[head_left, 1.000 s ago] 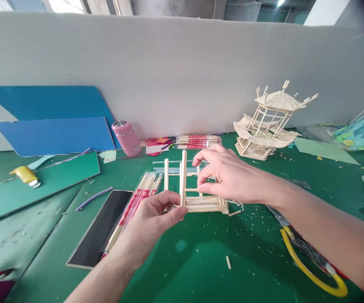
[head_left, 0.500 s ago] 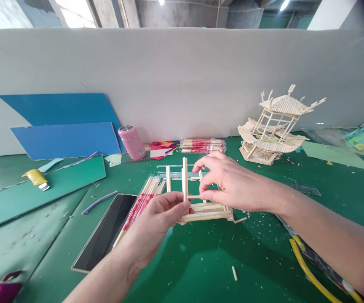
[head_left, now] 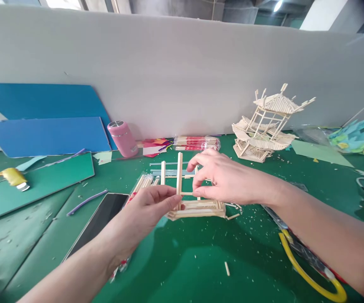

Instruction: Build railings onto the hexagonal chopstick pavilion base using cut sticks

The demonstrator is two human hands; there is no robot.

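Observation:
A small frame of pale wooden sticks stands on the green table in front of me, with several posts rising from its base. My left hand is closed, thumb and fingers pinching the near-left post low down. My right hand reaches over the frame from the right and pinches a short thin stick. That stick lies level, its left end at the post by my left fingertips; whether it is fixed there I cannot tell. The right-hand posts are partly hidden behind my right hand.
Behind to the right stands a stick pagoda model. A pink flask and blue boards are back left. Bagged sticks lie at the back. A dark phone-like slab is beside my left arm, a yellow-handled tool under my right.
My view has turned slightly right and down, so everything appears further left. Both hands keep their grips, and the short stick still lies level against the post.

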